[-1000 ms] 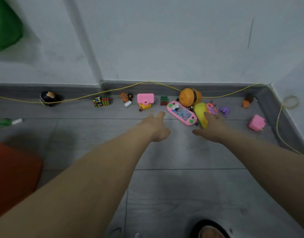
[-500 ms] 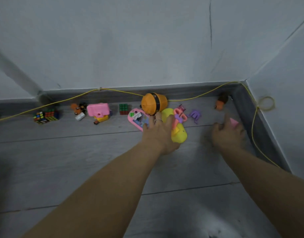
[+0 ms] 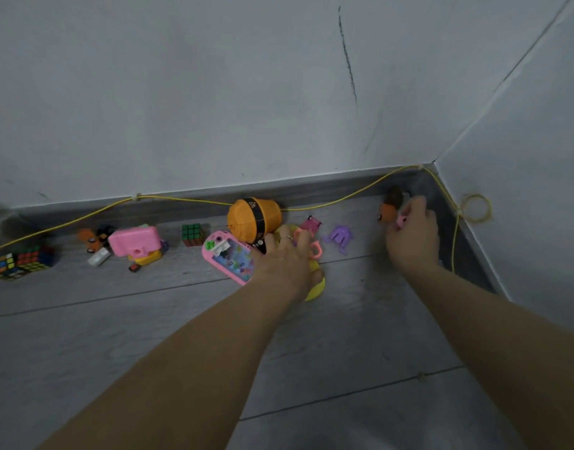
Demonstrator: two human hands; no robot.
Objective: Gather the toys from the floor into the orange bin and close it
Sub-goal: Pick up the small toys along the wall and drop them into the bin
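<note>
Grey floorboards (image 3: 149, 319) meet a pale wall (image 3: 181, 92), with a yellow cable (image 3: 344, 198) running along the skirting. Toys lie in a row at the wall's foot. Largest is the orange barrel-shaped toy (image 3: 254, 219), just beyond the left hand (image 3: 287, 264), whose fingers lie spread over a yellow toy (image 3: 316, 285), with the pink handheld game (image 3: 228, 259) touching its left side. Far left sit the pink toy camera (image 3: 134, 241) and two puzzle cubes (image 3: 21, 261). Near the corner, the right hand (image 3: 413, 235) pinches a small pink toy (image 3: 401, 220) beside an orange figure (image 3: 389, 211). A purple piece (image 3: 339, 237) lies between the hands.
</note>
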